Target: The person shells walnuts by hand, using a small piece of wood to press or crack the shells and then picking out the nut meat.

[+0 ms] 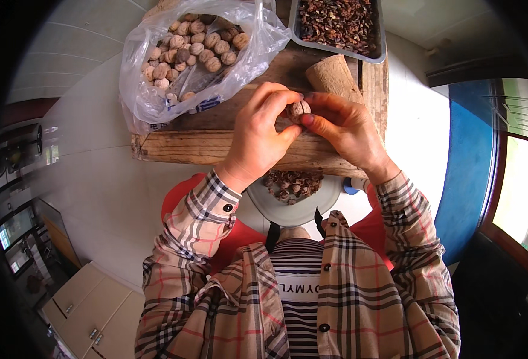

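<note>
Left hand and right hand both grasp one round, tan, wrinkle-shelled walnut, fingertips closed on it from either side. Walnut is in the air above the near part of the brown rough-wood bench. Can't tell if its shell is whole or split; fingers cover much of it.

Around the bench: clear, crumpled plastic bag of tan walnuts on its left; grey rectangular tray of dark reddish-brown fragments at its far right; pale-brown, rounded wooden block on its right, just beyond the right hand. Grey-green round basin with brown shell pieces sits below its near edge.

Handling advice, my call: keep thumbs opposed on the shell, seam readable between them, pressure even. Squeeze too hard and bits likely scatter; stay low over the bench so drops are short.
</note>
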`<state>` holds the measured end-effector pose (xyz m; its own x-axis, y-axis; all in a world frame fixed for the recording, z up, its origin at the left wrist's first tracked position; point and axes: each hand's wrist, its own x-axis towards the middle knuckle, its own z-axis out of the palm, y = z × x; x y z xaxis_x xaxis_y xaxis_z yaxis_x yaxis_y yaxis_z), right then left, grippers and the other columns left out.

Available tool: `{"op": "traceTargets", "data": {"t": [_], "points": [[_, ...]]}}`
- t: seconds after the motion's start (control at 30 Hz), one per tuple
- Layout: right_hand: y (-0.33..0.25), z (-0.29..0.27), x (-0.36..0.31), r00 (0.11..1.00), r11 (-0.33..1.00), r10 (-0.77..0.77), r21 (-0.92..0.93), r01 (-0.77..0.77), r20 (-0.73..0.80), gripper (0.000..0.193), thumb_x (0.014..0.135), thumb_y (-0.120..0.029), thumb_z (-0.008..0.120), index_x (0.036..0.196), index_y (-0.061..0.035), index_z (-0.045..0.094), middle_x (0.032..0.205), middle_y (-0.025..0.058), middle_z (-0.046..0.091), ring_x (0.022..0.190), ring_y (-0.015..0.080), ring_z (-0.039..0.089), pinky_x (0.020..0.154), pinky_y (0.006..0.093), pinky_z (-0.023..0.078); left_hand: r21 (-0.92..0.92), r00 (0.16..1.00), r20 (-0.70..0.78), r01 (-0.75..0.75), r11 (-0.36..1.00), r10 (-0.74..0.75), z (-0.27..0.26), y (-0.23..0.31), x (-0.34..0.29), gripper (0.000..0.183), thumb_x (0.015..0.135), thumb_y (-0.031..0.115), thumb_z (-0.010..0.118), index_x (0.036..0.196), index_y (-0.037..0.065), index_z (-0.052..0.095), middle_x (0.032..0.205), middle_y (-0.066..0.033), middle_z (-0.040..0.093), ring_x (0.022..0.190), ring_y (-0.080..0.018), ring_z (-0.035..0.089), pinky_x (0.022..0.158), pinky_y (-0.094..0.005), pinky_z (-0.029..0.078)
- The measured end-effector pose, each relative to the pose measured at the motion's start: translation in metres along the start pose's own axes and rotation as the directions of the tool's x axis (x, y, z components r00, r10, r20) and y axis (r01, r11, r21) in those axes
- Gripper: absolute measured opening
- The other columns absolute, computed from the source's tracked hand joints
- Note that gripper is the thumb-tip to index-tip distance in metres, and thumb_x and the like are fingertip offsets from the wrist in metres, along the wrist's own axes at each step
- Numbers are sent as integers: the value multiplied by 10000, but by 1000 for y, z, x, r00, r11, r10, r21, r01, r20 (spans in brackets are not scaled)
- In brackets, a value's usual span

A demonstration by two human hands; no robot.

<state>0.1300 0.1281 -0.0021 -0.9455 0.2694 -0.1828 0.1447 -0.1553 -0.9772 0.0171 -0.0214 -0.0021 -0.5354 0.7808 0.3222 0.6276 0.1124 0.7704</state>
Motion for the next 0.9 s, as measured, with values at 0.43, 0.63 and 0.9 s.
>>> {"op": "traceTargets", "data": {"t": [0.43, 0.63, 0.9], "points": [[1, 6, 5, 999, 991, 36, 124, -39, 26, 283, 910, -107, 675, 1155, 22, 618, 1054, 53, 674, 992, 105, 609, 886, 246, 499, -10, 999, 44, -16, 1000, 16, -7, -1, 1, 410, 635, -114, 747, 1004, -4, 608, 1041, -92, 602, 911, -197, 634, 741, -287, 557], [3, -1, 5, 995, 980, 63, 185, -75, 72, 282, 929, -145, 656, 1164, 7, 622, 1069, 38, 668, 942, 101, 612, 866, 245, 500, -85, 999, 33, 45, 995, -42, -9, -3, 0, 429, 627, -108, 755, 1012, 6, 602, 1054, -88, 594, 923, -193, 628, 749, -284, 553], [13, -1, 3, 986, 903, 144, 397, -164, 79, 280, 938, -135, 638, 1175, 13, 609, 1080, 52, 660, 967, 114, 612, 881, 245, 496, -165, 990, 94, 124, 978, -110, -6, -6, -1, 443, 674, -157, 722, 1074, -17, 590, 1099, -89, 564, 990, -175, 616, 812, -283, 572]]}}
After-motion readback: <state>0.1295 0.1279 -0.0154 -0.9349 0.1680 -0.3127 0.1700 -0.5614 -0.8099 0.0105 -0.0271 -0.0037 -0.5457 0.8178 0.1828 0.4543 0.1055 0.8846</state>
